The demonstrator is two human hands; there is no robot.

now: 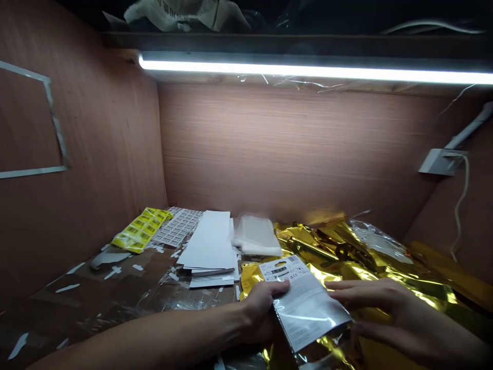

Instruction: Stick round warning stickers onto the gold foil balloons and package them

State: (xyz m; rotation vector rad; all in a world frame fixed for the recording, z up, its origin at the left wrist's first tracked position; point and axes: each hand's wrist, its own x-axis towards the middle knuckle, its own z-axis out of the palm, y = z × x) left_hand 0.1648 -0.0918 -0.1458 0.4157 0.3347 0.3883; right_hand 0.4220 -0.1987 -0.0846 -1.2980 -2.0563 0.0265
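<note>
My left hand (265, 308) grips the left edge of a flat package (304, 303) with a white printed card and clear plastic, its thumb lying on the front. The package is tilted, its hang hole at the upper end. Close to its right edge is my right hand (385, 308), fingers extended and slightly apart, with nothing visible in them. Shiny gold foil bags (346, 257) lie beneath and behind both hands. Behind the package sits a stack of translucent sleeves (258, 235), and left of that a pile of white cards (211, 241).
Yellow label sheets (142, 229) and white label sheets (179, 225) lie at the back left. Clear plastic (379, 240) rests on the foil at the right. Wooden walls enclose the table (127, 293); a lit tube (308, 71) spans above. A socket box (442, 161) hangs at right.
</note>
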